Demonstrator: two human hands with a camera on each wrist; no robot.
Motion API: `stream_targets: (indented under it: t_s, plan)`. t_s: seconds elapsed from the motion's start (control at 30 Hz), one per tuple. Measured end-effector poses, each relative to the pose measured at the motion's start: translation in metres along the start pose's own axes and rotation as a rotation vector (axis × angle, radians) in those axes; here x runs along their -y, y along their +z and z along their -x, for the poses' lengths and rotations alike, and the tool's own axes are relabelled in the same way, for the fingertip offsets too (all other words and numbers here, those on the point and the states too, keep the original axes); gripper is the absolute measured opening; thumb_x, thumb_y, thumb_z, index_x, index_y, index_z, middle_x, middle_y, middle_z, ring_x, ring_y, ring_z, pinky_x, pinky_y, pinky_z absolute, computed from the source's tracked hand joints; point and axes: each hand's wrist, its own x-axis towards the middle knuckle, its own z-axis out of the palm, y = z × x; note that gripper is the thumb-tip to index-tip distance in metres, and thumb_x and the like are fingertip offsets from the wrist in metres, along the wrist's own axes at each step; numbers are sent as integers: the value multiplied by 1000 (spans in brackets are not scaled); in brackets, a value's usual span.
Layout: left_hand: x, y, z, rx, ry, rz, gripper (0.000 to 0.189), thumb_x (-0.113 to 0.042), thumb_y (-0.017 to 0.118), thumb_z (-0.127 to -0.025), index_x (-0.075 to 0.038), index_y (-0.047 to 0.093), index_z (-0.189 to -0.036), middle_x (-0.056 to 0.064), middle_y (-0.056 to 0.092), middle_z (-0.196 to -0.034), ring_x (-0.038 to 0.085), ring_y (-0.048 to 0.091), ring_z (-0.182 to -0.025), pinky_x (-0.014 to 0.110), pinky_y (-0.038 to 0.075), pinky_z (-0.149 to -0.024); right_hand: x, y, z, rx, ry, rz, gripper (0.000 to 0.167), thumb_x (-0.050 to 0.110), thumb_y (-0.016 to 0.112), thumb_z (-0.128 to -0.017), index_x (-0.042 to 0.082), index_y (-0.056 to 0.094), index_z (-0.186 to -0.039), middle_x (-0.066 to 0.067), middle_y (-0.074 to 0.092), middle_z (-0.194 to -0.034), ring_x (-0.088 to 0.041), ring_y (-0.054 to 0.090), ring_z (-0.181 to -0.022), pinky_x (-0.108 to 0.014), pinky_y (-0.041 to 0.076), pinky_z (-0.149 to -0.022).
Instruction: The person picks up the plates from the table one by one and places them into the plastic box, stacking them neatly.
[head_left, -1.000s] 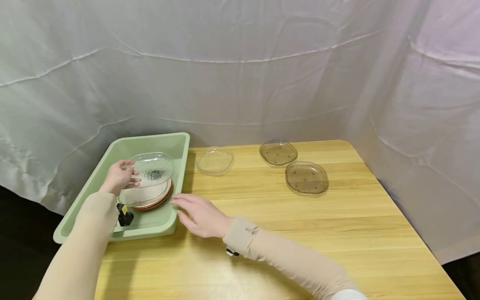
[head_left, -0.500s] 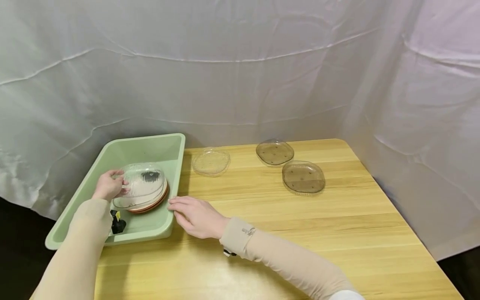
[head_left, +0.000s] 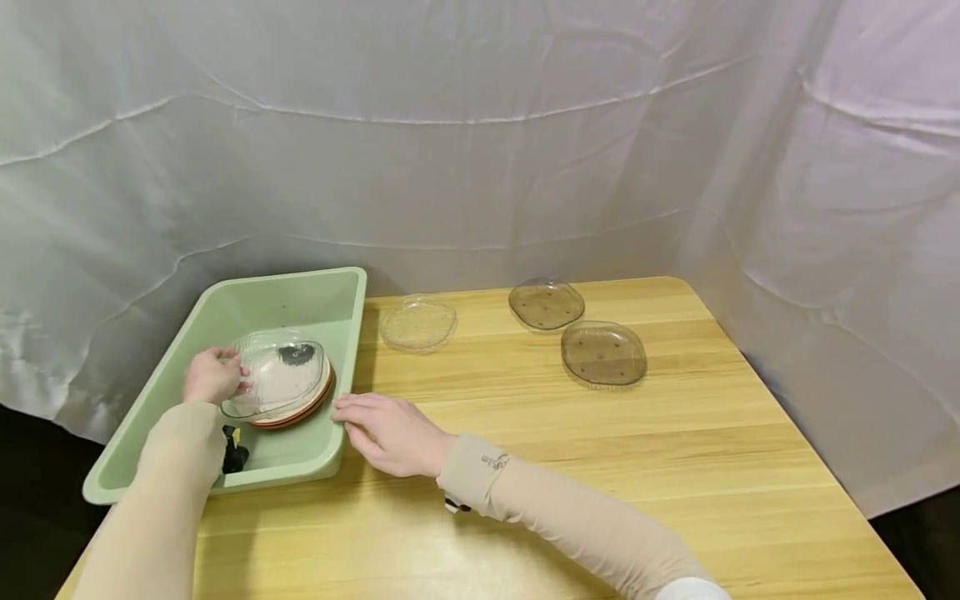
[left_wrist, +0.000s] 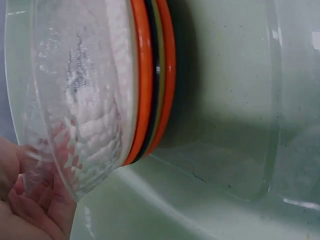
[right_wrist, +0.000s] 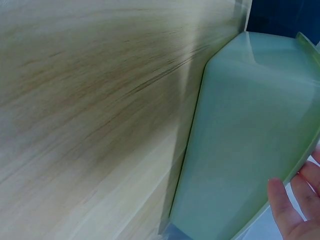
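Pinching the L edge of a textured clear plate point(head_left: 281, 375), your L hand point(head_left: 210, 377) has its thumb and fingers clamped on the rim; the plate's inside the green tub point(head_left: 300, 450), right above a stack; your tub's at the L end of the wood surface point(head_left: 525, 483). Under your plate, per the L wrist view, there's a white plate point(left_wrist: 129, 90), then an orange rim point(left_wrist: 144, 80), a dark rim point(left_wrist: 156, 70), an olive band and another orange rim, all nested tight; can't be sure whether an extra clear plate sits btwn yours & the white one, as the see-through layers run together.

Your R hand point(head_left: 393, 435) is at the tub's R side; its fingers hold the rim, thumb on the outer wall.

Just R of the tub, you've a spare clear plate point(head_left: 418, 322) on the surface, near the back edge; further R, approx. mid-back, a smoky brown plate point(head_left: 546, 303); its twin, the nearer brown plate point(head_left: 603, 354), lies close by, a bit fwd & R; pale cloth point(head_left: 450, 183) hangs behind; a black gadget point(head_left: 236, 458) w/ a yellow mark shows by your L sleeve point(head_left: 180, 450).
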Motion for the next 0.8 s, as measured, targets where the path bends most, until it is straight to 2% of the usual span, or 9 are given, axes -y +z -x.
stream_targets:
  t_s: [0.07, 0.1, 0.17, 0.23, 0.3, 0.37, 0.53, 0.67, 0.8]
  plan:
    - [-2, 0, 2, -33, 14, -110, 50, -17, 35, -106, 12, 37, -147, 3, 71, -75, 9, 70, -66, 36, 58, -74, 0, 0, 0, 0, -1, -1, 36, 19, 43, -106, 12, 63, -136, -4, 58, -147, -15, 53, -139, -23, 36, -119]
    - [-3, 0, 3, -54, 25, -166, 50, -18, 35, -105, 12, 40, -145, 10, 73, -79, 18, 73, -73, 42, 56, -79, 0, 0, 1, 0, -1, -2, 36, 19, 43, -106, 12, 63, -136, -4, 58, -147, -15, 53, -139, -23, 36, -119]
    - [-5, 0, 4, -94, 20, -264, 51, -21, 32, -104, 9, 46, -143, 23, 74, -103, 37, 72, -94, 52, 52, -85, 0, 0, 1, -3, -1, -3, 36, 19, 43, -106, 12, 63, -135, -4, 58, -147, -15, 53, -139, -23, 36, -119]
    - [-6, 0, 4, -116, 2, -324, 51, -23, 30, -103, 6, 48, -142, 30, 64, -128, 53, 60, -114, 61, 48, -94, 0, 0, 1, -6, -2, -2, 36, 19, 43, -106, 12, 63, -135, -4, 59, -147, -14, 53, -139, -23, 36, -119]
    - [-7, -1, 4, -119, -23, -363, 52, -24, 29, -104, 4, 48, -143, 36, 50, -140, 60, 49, -123, 64, 46, -98, 0, 0, 1, -8, 0, -1, 36, 20, 42, -106, 13, 63, -135, -3, 59, -147, -14, 53, -139, -22, 36, -119]
    - [-7, -2, 3, -101, -46, -393, 52, -26, 30, -104, 3, 47, -144, 38, 43, -145, 61, 46, -126, 64, 45, -99, 0, 1, 1, -10, -1, -1, 36, 19, 42, -106, 13, 63, -135, -3, 59, -147, -13, 53, -139, -22, 36, -119]
    - [-2, -3, 3, -30, -65, -452, 54, -28, 26, -106, 6, 42, -145, 41, 39, -146, 61, 43, -128, 63, 46, -100, 0, 1, 1, -10, 0, -1, 36, 19, 42, -106, 13, 64, -134, -3, 59, -147, -13, 53, -139, -22, 36, -119]
    - [-1, -3, 4, 44, -99, -465, 58, -29, 21, -105, 9, 38, -145, 44, 35, -145, 62, 43, -127, 63, 46, -100, -1, 1, 1, -12, 1, 1, 36, 19, 42, -106, 13, 64, -134, -4, 59, -146, -13, 53, -139, -22, 36, -118]
    - [0, -3, 4, 79, -117, -457, 57, -27, 24, -102, 13, 42, -138, 46, 37, -141, 63, 45, -124, 63, 48, -97, -1, 1, 0, -16, 0, 3, 36, 19, 42, -106, 13, 64, -134, -4, 60, -146, -13, 54, -138, -22, 37, -118]
